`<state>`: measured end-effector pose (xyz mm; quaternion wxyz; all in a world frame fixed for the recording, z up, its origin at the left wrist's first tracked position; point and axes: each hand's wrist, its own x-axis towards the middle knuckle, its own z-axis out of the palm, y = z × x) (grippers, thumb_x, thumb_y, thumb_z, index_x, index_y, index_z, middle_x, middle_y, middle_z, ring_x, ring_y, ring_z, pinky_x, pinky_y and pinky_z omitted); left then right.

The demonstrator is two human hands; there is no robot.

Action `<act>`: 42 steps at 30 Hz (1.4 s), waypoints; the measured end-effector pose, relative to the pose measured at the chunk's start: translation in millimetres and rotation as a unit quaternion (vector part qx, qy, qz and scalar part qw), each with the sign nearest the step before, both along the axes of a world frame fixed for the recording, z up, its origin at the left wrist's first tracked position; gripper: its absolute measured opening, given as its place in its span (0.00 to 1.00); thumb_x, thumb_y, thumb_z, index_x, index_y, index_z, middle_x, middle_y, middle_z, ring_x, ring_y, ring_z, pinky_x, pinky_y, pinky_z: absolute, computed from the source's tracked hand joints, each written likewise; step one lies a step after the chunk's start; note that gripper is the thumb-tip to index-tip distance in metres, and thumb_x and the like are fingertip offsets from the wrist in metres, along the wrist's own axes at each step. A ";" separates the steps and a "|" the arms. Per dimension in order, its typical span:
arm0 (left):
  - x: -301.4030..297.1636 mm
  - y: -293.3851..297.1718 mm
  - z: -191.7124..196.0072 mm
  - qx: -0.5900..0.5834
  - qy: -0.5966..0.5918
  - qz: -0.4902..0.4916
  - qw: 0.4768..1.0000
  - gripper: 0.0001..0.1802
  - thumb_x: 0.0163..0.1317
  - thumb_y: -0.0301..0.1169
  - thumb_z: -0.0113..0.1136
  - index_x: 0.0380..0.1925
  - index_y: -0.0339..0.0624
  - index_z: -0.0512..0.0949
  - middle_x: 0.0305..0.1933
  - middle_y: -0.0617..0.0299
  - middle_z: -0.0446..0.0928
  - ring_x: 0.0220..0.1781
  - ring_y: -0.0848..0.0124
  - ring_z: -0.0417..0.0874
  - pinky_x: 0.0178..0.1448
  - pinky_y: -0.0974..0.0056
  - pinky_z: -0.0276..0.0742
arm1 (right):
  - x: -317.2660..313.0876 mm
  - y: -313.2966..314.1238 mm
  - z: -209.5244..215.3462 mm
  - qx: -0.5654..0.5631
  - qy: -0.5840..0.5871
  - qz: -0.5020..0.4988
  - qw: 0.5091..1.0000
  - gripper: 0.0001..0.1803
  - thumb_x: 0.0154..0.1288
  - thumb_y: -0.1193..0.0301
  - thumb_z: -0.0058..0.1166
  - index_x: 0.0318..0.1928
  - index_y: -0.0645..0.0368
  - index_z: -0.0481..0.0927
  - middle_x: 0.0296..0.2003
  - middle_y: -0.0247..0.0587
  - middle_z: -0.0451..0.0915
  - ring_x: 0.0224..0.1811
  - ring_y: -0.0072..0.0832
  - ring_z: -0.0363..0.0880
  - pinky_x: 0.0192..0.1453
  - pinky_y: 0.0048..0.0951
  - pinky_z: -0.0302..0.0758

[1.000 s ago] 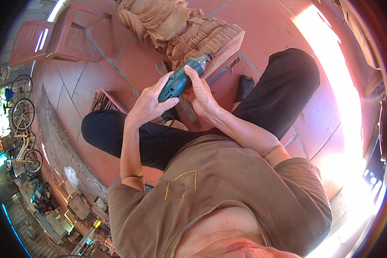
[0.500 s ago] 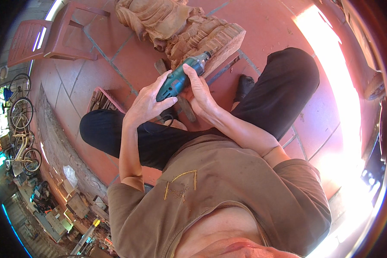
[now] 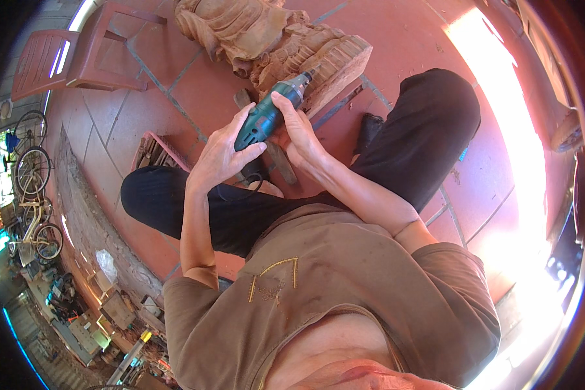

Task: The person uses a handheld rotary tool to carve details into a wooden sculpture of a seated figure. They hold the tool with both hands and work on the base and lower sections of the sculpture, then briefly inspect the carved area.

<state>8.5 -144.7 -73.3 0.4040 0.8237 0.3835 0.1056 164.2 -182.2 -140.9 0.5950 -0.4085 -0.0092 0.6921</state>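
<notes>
Between my hands is a green die grinder (image 3: 266, 117) with a grey metal nose. My left hand (image 3: 222, 151) wraps the rear of its body, thumb along the near side. Closer to the nose, my right hand (image 3: 298, 130) grips the body with its thumb on top; its other fingers are partly hidden underneath. The grinder's tip lies over the carved base of a brown wooden sculpture (image 3: 253, 32), and I cannot tell whether it touches. A dark cord hangs from the grinder's rear beside my left wrist.
A pink basket (image 3: 165, 148) of carving tools stands by my left knee. Wooden pieces (image 3: 281, 164) lie beneath my hands. At the far left is a reddish plastic chair (image 3: 97, 52). Bicycles (image 3: 32, 170) and workshop clutter line the left edge. Bright sunlight falls on the tiled floor at right.
The die grinder and my right hand have shifted slightly to the left, with the nose moving along the carved base. My right knee has moved a little left.
</notes>
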 end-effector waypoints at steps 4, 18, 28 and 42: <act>0.7 0.7 -0.4 0.003 0.004 0.004 1.000 0.41 0.59 0.39 0.67 0.69 0.37 0.61 0.53 0.37 0.78 0.53 0.46 0.82 0.57 0.54 0.76 | 1.0 2.4 -6.1 0.021 0.002 0.007 1.000 0.29 0.63 0.44 0.59 0.47 0.58 0.75 0.36 0.36 0.79 0.36 0.25 0.80 0.41 0.34 0.79; -0.9 -0.5 -2.8 0.018 0.003 0.006 1.000 0.41 0.58 0.39 0.67 0.68 0.35 0.62 0.54 0.35 0.77 0.55 0.45 0.82 0.58 0.54 0.75 | 1.3 2.6 -7.4 0.028 0.004 0.012 1.000 0.30 0.63 0.44 0.60 0.47 0.59 0.75 0.38 0.38 0.80 0.36 0.25 0.81 0.40 0.35 0.81; 1.8 -2.1 5.2 -0.020 0.014 0.004 1.000 0.39 0.60 0.40 0.66 0.68 0.35 0.63 0.57 0.41 0.77 0.58 0.54 0.81 0.61 0.57 0.73 | 5.3 -0.4 -12.1 0.014 0.047 0.021 0.999 0.26 0.65 0.52 0.62 0.50 0.59 0.73 0.42 0.38 0.81 0.42 0.28 0.82 0.50 0.39 0.81; -0.7 -2.2 3.1 -0.037 0.014 -0.022 0.999 0.40 0.60 0.41 0.66 0.69 0.38 0.62 0.55 0.42 0.78 0.53 0.53 0.83 0.58 0.57 0.75 | 1.0 -11.5 -6.8 0.014 0.021 -0.015 1.000 0.29 0.62 0.45 0.61 0.48 0.56 0.72 0.37 0.34 0.77 0.38 0.24 0.78 0.41 0.31 0.77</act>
